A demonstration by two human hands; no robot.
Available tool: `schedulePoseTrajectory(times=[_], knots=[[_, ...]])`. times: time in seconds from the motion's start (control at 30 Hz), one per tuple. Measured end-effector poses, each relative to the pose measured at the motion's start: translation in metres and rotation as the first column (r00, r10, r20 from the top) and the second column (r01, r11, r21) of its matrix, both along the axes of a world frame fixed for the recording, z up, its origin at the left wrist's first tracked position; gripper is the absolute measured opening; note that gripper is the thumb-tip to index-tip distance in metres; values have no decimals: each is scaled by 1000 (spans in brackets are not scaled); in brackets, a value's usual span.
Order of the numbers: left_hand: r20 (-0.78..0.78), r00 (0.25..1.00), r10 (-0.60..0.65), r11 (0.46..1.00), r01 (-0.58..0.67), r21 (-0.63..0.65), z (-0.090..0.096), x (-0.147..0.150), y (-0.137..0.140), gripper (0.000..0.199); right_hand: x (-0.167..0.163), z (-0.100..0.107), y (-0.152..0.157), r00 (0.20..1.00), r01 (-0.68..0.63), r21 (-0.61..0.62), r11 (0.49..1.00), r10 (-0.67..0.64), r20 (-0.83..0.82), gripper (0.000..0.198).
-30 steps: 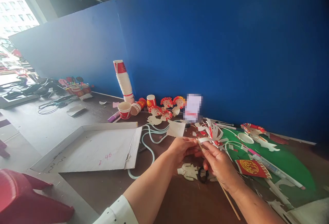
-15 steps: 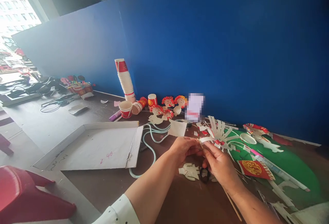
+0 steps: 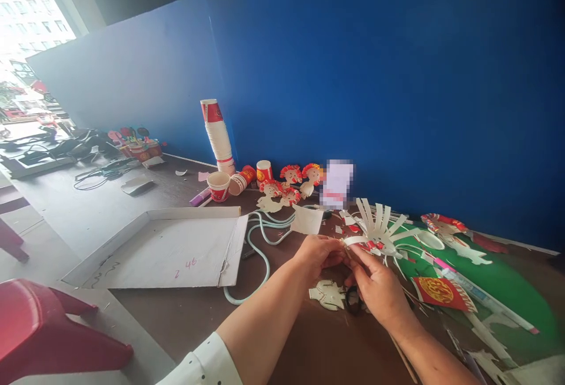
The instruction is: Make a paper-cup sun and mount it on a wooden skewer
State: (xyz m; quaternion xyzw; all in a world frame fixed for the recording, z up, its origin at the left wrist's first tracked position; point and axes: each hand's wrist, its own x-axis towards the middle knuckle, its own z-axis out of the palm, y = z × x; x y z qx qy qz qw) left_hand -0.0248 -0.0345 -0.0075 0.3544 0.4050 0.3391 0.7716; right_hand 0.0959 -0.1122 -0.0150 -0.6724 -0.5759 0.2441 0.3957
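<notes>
A white paper cup cut into fanned strips lies just beyond my fingers, with a small drawn face and red bits at its middle. My left hand is closed, pinching the end of one paper strip that bends toward me. My right hand is closed at the same strip end, around a thin wooden stick that runs back under the wrist. Below the fingers lie a cream paper body cutout and a dark ring-shaped thing, partly hidden by my right hand.
A shallow white box lies left, beside a pale cable. Stacked cups and finished paper figures stand near the blue partition. At right are a green mat, a red cup piece and a long pen-like tube.
The view has shifted slightly, so most things sit a little further right. Both hands keep their hold at the strip end, with only small finger movement.
</notes>
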Motion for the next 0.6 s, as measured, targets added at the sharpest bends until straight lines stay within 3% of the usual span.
schedulePoseTrajectory(times=[0.3, 0.6], knots=[[-47, 998, 48, 999, -50, -23, 1, 3, -1, 10, 0, -2, -1, 999, -11, 65, 998, 8, 45, 50], [-31, 999, 18, 999, -19, -38, -2, 1, 0, 5, 2, -1, 1, 1000, -2, -22, 1000, 2, -13, 51]])
